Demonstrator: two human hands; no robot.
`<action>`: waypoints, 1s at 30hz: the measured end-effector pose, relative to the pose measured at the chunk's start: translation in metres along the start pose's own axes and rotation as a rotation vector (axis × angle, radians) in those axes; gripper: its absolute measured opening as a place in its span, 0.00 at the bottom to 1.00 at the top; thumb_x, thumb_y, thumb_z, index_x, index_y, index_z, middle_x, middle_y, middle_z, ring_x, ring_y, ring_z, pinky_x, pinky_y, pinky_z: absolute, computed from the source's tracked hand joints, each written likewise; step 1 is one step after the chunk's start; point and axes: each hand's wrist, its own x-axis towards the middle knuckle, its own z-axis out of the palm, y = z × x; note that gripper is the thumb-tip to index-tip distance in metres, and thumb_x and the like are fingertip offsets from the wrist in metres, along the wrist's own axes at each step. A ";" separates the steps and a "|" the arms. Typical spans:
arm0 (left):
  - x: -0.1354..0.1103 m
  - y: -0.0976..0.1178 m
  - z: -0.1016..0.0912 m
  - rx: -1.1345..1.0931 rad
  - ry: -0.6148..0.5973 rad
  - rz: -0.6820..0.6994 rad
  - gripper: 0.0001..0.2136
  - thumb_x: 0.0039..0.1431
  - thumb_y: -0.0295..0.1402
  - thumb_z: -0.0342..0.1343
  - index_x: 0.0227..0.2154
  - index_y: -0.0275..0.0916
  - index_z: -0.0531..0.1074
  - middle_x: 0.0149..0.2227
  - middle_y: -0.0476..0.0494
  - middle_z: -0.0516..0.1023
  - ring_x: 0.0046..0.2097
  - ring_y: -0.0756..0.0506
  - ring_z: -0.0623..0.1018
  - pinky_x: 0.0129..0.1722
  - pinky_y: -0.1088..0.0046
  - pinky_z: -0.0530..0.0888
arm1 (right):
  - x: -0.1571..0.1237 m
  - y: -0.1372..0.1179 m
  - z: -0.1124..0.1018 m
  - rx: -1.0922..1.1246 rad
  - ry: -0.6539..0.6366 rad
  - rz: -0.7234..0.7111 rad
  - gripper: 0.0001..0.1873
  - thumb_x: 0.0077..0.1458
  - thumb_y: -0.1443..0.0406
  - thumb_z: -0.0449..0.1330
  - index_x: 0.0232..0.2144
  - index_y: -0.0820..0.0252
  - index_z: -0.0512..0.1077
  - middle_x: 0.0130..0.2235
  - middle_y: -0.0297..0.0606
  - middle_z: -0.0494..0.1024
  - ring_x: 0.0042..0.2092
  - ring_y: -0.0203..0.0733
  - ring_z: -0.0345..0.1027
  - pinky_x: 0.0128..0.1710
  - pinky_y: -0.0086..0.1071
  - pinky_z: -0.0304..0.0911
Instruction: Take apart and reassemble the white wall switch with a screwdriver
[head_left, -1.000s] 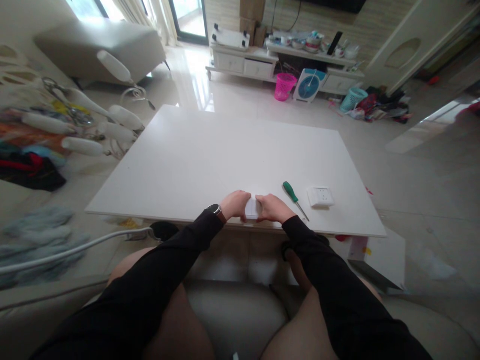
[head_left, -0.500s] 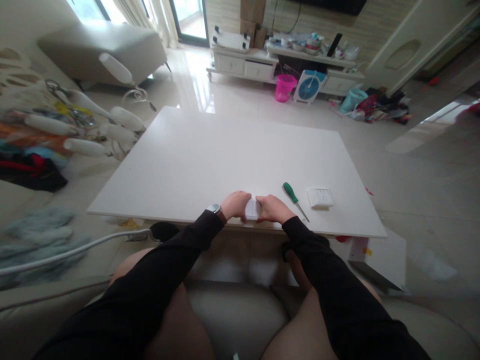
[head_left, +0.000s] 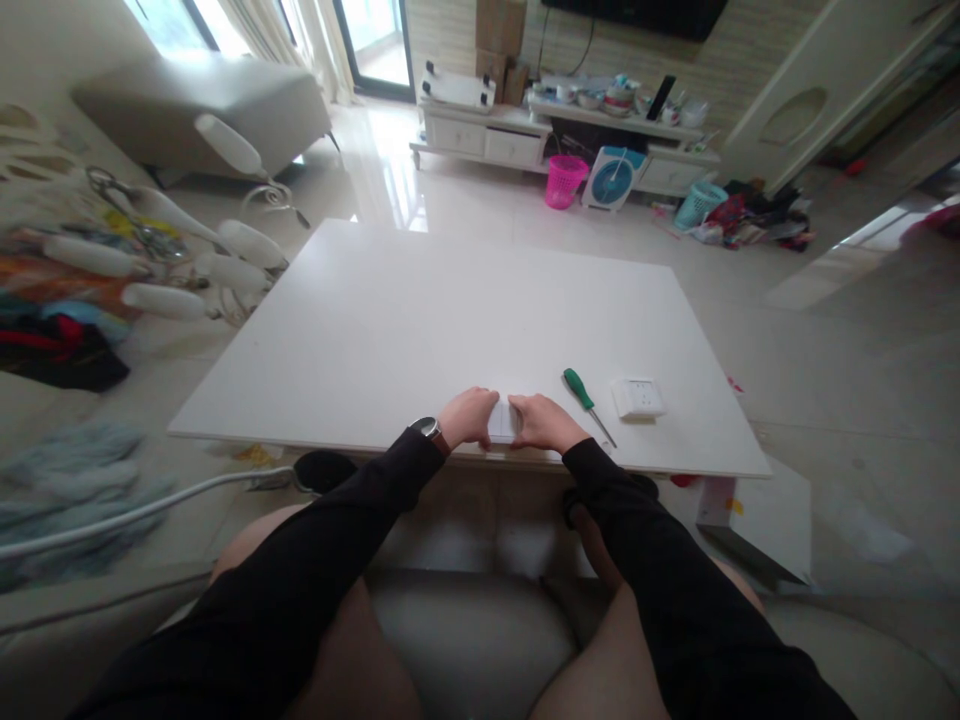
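Observation:
At the near edge of the white table [head_left: 420,310], a small white wall switch [head_left: 502,422] with a line down its middle lies between my hands. My left hand [head_left: 468,416], with a watch at the wrist, grips its left side with thumb and fingers. The opposite side is gripped by my right hand [head_left: 546,424]. My hands partly cover the switch's sides. To the right, a screwdriver [head_left: 579,388] with a green handle lies slanted on the tabletop, its tip towards me. Beyond it rests a white wall socket [head_left: 639,398] in its box.
A white lamp with several shades [head_left: 229,145] stands left of the table. Beyond the table are a pink basket [head_left: 564,182], a blue fan [head_left: 613,178] and a low white cabinet [head_left: 454,133]. A white cable [head_left: 150,512] crosses at lower left.
Both hands keep their grip on the wall switch with little visible movement. The whole view has shifted slightly; the screwdriver and socket lie as before.

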 end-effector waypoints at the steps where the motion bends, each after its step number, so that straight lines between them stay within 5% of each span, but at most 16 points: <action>1: -0.001 0.001 0.001 -0.003 0.004 -0.001 0.35 0.37 0.42 0.79 0.47 0.33 0.73 0.49 0.32 0.80 0.52 0.33 0.81 0.49 0.64 0.76 | 0.000 -0.001 0.001 0.003 0.004 0.003 0.25 0.45 0.61 0.75 0.44 0.60 0.72 0.46 0.46 0.83 0.47 0.51 0.78 0.42 0.33 0.66; 7: -0.003 -0.002 0.007 -0.104 -0.051 -0.041 0.46 0.36 0.36 0.79 0.59 0.29 0.65 0.56 0.28 0.74 0.57 0.34 0.78 0.55 0.65 0.75 | -0.003 -0.004 0.007 0.018 0.010 0.031 0.31 0.46 0.63 0.72 0.51 0.63 0.69 0.52 0.49 0.75 0.48 0.49 0.76 0.43 0.34 0.67; 11: -0.003 -0.017 -0.008 -0.418 -0.087 -0.085 0.54 0.37 0.36 0.77 0.67 0.28 0.57 0.62 0.21 0.71 0.63 0.31 0.75 0.61 0.60 0.73 | -0.006 -0.005 -0.001 0.016 0.052 0.009 0.32 0.45 0.62 0.73 0.51 0.62 0.67 0.52 0.46 0.73 0.44 0.48 0.75 0.42 0.35 0.68; 14: -0.008 -0.025 -0.029 -0.827 -0.015 -0.191 0.47 0.49 0.40 0.70 0.69 0.34 0.55 0.64 0.23 0.70 0.61 0.35 0.77 0.57 0.60 0.75 | -0.012 -0.006 -0.013 0.030 0.164 -0.023 0.32 0.45 0.65 0.71 0.52 0.61 0.66 0.52 0.45 0.72 0.45 0.48 0.73 0.43 0.37 0.70; 18: -0.016 -0.014 -0.050 -1.209 0.113 -0.274 0.29 0.61 0.50 0.58 0.59 0.38 0.67 0.57 0.32 0.76 0.55 0.40 0.79 0.48 0.65 0.78 | -0.024 -0.009 -0.029 0.119 0.380 -0.089 0.36 0.46 0.67 0.68 0.57 0.60 0.63 0.55 0.47 0.70 0.54 0.53 0.70 0.52 0.43 0.70; 24: -0.017 0.010 -0.058 -1.350 0.297 -0.112 0.24 0.57 0.49 0.60 0.51 0.39 0.74 0.37 0.46 0.78 0.37 0.47 0.77 0.34 0.73 0.73 | -0.038 -0.019 -0.037 0.311 0.669 -0.210 0.41 0.47 0.67 0.70 0.63 0.56 0.61 0.58 0.48 0.68 0.61 0.57 0.64 0.60 0.55 0.68; 27: -0.017 0.017 -0.059 -1.347 0.434 -0.094 0.22 0.57 0.50 0.58 0.45 0.38 0.73 0.32 0.49 0.75 0.33 0.48 0.74 0.32 0.73 0.71 | -0.037 -0.025 -0.037 0.597 0.698 -0.173 0.41 0.47 0.58 0.74 0.61 0.51 0.63 0.60 0.47 0.66 0.61 0.55 0.64 0.53 0.50 0.74; 30: -0.019 0.024 -0.059 -1.355 0.582 -0.075 0.20 0.59 0.50 0.55 0.43 0.38 0.72 0.31 0.49 0.73 0.32 0.49 0.72 0.31 0.74 0.70 | -0.032 -0.029 -0.038 0.986 0.687 -0.029 0.30 0.58 0.48 0.67 0.57 0.52 0.65 0.59 0.46 0.70 0.56 0.50 0.70 0.47 0.43 0.75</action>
